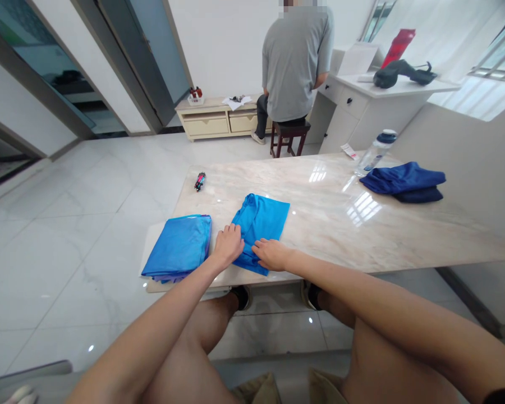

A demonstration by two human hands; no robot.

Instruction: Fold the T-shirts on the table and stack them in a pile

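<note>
A bright blue piece of thin cloth [266, 219] lies partly folded on the marble-look table in front of me, creased along its left side. My left hand [229, 244] is at its left edge, the fingers curled onto the fabric. On its lower part rests my right hand [271, 254], with the fingers stretched out and slightly apart on the cloth. Left of my left hand is a neat stack of folded cloths [179, 244], blue on top with purple edges beneath. The fingertips of both hands are partly hidden against the fabric.
The table [320, 235] also holds a small dark and red object [200, 181], a clear water bottle [376, 152] and a dark blue crumpled cloth [404, 180]. Beyond it a person [297, 64] sits on a stool [289, 134], near a white desk [374, 106] and low cabinet [206, 124].
</note>
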